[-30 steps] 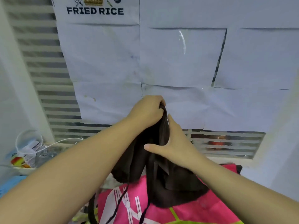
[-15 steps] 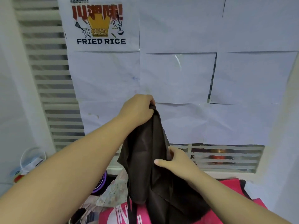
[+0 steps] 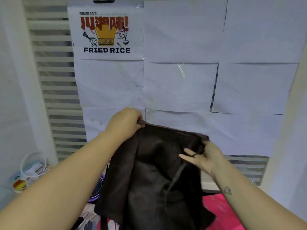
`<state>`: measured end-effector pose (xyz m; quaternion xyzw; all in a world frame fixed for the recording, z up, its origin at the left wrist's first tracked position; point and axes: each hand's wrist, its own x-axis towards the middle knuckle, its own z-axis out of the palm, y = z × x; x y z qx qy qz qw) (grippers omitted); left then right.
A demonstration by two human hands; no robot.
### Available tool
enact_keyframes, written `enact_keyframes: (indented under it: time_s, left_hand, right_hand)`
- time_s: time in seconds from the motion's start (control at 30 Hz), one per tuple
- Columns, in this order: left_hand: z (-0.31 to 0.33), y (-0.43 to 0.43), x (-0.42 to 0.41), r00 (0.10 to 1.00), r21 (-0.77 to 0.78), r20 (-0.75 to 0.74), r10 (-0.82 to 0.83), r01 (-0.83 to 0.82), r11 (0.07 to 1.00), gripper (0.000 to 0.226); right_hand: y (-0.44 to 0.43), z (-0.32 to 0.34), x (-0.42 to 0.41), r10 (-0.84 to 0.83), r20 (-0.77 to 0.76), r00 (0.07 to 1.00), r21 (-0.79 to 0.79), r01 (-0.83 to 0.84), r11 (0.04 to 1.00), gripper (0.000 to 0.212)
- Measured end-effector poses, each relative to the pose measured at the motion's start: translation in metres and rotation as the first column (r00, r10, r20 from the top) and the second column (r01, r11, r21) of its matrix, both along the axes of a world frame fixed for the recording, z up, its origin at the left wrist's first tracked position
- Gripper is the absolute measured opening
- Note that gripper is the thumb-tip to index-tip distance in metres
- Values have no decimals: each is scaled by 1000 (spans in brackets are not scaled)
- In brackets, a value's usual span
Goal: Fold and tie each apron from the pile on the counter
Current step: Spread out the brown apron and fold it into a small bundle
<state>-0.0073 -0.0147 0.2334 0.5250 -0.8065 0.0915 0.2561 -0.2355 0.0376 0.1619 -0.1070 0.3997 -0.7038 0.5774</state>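
1. The left hand [image 3: 123, 123] is curled tight, pinching the top left corner of a dark brown apron [image 3: 157, 171] and holding it up in front of the wall.
2. The right hand [image 3: 206, 158] grips the opposite top corner with its other fingers spread. A thin strap [image 3: 176, 178] crosses one finger and trails down the front of the cloth.
3. The top edge runs between the two hands. The rest of the apron hangs in loose creases, and its lower end drapes over pink cloth [image 3: 221, 211] at the bottom of my view.
4. From my remote seat, I judge this to be the start of the work on this apron. It is spread open, no fold is made and the strap is untied.
5. I take the pink cloth and some patterned fabric [image 3: 90, 214] beside it for the rest of the pile. I cannot count what remains, and I see no finished bundle in view.
6. Behind the hands, a poster [image 3: 105, 33] reading FRIED RICE and blank paper sheets [image 3: 179, 87] cover a slatted shutter [image 3: 56, 80]. A white cable [image 3: 31, 163] loops over clutter at the far left.
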Motion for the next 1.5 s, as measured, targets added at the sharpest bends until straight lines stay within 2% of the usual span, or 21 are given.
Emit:
enact_keyframes:
  time_s: [0.03,0.07,0.13,0.23,0.27,0.33,0.5,0.77,0.9,0.97,1.03,1.17,1.27,1.33,1.43,1.5]
  left_hand:
    - [-5,0,3,1000,-3,-12,3,-3,1000,14]
    - [-8,-1,7,1000,-13,-28,1,-2,1000,15]
    - [-13,0,14,996,-47,-88,-8,4,999,16]
    - [-15,5,23,964,-97,-265,-26,0,995,18]
    - [-12,8,27,946,-100,-321,-34,1,995,19]
    - [-12,14,32,914,-127,-400,-60,9,992,20]
    - [9,41,38,845,-176,-498,-194,121,977,16]
    - [52,82,21,814,-207,-503,-291,214,955,40]
    - [75,96,31,827,-112,-475,-300,281,953,51]
    - [82,99,39,834,-51,-472,-286,298,953,54]
    - [83,100,43,841,6,-475,-257,296,955,54]
    - [44,88,46,866,207,-468,-177,301,931,53]
    - [-17,74,43,917,391,-381,-120,277,878,53]
    - [-65,66,39,933,498,-347,-96,270,824,43]
    - [-138,53,35,953,606,-284,-103,262,751,31]
    - [-181,45,30,960,657,-268,-83,245,713,32]
  right_hand:
    - [-1,7,-3,-70,-131,989,-45,65,997,24]
    - [0,12,-4,-162,-298,941,-91,141,986,22]
    - [11,25,-5,-337,-547,767,-211,262,941,17]
    - [30,40,-6,-554,-668,496,-419,364,831,14]
    - [38,45,-4,-599,-671,437,-460,387,799,13]
    - [46,51,-6,-661,-650,375,-524,408,748,17]
    - [75,77,-4,-798,-574,183,-674,449,587,23]
    - [116,121,8,-852,-522,-44,-801,368,472,19]
    - [134,155,3,-880,-442,-172,-868,331,371,21]
    - [139,172,-1,-880,-426,-208,-881,318,351,22]
    - [135,184,-4,-860,-457,-228,-871,312,380,28]
    - [107,159,-6,-728,-649,-221,-750,345,564,36]
    - [76,97,-13,-597,-786,-163,-611,359,706,33]
    - [56,46,-16,-478,-868,-134,-493,352,796,31]
    - [37,-33,-17,-317,-946,-73,-322,340,884,25]
    - [24,-82,-22,-213,-976,-34,-212,327,921,21]
